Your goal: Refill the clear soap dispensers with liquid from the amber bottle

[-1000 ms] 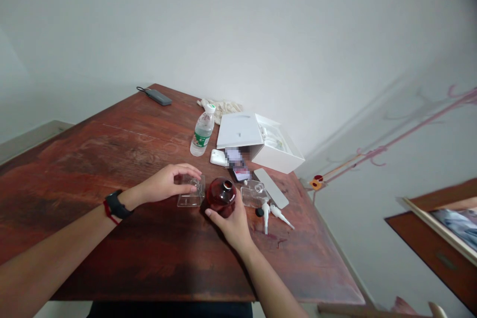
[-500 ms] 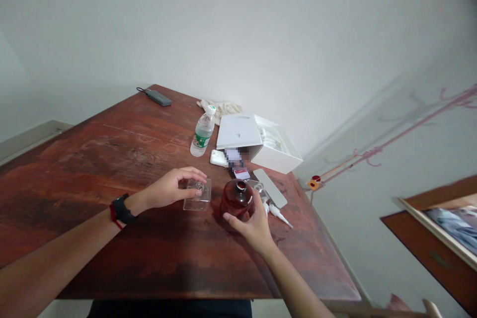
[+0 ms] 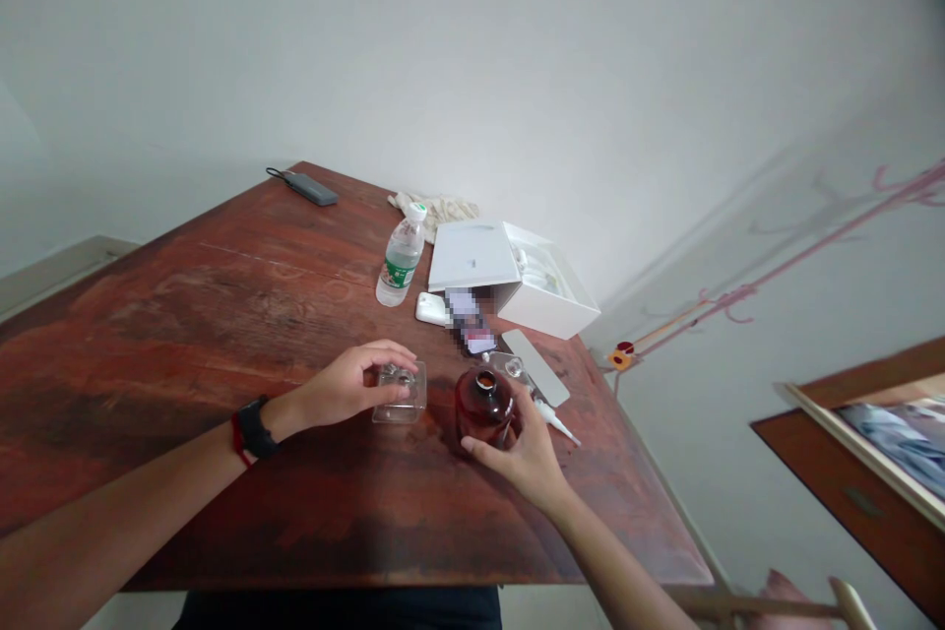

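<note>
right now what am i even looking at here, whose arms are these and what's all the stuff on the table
These are one person's own bare arms, filmed by a camera worn on their head, looking forward and down. The left hand rests its fingers on a small clear square bottle. The right hand grips a round dark red glass bottle, open at the neck. Both bottles stand on a reddish-brown wooden table. Farther back are a plastic water bottle with a green label, an open white cardboard box and a grey power bank.
</note>
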Available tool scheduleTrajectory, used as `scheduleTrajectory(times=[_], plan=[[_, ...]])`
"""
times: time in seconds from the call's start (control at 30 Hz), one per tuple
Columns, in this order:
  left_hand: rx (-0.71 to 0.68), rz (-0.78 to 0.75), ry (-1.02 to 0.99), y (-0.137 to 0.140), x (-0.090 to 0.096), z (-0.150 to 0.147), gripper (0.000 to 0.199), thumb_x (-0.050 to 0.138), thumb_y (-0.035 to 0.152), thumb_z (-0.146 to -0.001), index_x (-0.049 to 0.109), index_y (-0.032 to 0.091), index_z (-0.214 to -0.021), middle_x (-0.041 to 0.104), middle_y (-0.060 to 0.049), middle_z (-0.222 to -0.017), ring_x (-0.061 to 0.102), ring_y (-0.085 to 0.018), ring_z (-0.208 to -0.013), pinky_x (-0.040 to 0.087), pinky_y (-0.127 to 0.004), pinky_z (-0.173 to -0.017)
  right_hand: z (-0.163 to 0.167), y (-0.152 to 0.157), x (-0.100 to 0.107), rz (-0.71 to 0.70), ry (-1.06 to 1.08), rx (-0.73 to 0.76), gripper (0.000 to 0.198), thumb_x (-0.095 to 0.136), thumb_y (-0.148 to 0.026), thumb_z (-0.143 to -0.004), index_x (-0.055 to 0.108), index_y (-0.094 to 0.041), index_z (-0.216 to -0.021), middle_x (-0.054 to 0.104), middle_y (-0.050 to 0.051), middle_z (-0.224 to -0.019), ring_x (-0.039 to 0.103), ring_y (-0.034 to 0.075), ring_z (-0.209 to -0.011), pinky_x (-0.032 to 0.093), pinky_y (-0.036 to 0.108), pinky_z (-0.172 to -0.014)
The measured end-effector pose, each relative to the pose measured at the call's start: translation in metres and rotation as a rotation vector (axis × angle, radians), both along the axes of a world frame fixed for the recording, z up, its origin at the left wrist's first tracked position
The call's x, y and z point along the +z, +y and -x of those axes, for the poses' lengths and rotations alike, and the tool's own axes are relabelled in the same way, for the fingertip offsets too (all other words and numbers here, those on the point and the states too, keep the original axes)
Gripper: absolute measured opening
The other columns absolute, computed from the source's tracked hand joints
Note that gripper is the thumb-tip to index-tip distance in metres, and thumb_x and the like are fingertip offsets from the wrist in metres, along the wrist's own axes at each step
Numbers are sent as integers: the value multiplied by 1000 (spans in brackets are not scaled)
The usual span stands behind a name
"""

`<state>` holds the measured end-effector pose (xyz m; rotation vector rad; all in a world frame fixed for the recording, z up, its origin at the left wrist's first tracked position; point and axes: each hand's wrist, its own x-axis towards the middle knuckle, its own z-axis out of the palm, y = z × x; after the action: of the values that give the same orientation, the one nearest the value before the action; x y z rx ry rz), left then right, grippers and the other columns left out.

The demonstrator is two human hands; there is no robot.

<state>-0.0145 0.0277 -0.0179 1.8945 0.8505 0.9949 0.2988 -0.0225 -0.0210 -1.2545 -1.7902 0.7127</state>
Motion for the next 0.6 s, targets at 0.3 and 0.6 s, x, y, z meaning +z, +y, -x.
scheduleTrajectory(times=[0.3, 0.6], plan=[[-61, 195, 71, -3, 0, 9, 98, 83, 53, -85, 32, 23, -163, 58, -18, -154, 61, -32, -138, 51, -47, -113, -6, -9, 1, -8, -42, -38, 84, 94, -44, -71, 56, -23, -143, 67, 15, -142, 62, 39, -134, 49, 59, -115], [-3, 66, 352, -11, 13, 7, 66, 93, 42, -71, 62, 22, -126, 71, -12, -133, 68, -37, -124, 52, -46, -106, -11, -9, 0, -42, -100, -46, 84, 92, -46, -74, 55, -23, -146, 65, 16, -146, 61, 38, -136, 47, 57, -117]])
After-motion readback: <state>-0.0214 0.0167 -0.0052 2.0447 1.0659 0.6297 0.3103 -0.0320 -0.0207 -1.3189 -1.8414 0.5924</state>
